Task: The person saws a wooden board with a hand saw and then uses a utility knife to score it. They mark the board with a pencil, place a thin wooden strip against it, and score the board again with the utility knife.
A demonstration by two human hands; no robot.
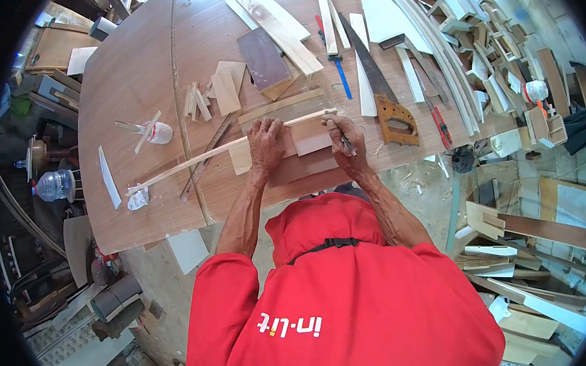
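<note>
My left hand (266, 144) is closed over a long thin wooden strip (191, 164), holding it down near the table's front edge. My right hand (345, 143) is at the strip's right end, its fingers pinched on a slim dark pencil (349, 144). Beneath and behind the strip lie flat boards, among them a pale board (312, 143) between my hands and a brown board (305, 169) in front. A small wooden block (240, 158) touches the strip just left of my left hand. A metal ruler (209, 153) crosses under the strip at an angle.
A handsaw (374, 77) with a wooden handle lies right of my hands, near red-handled pliers (441, 128). A white glue tub (160, 133) with sticks stands left. Boards (277, 29) and short offcuts (197, 103) lie behind. Scrap wood (524, 236) is piled at right.
</note>
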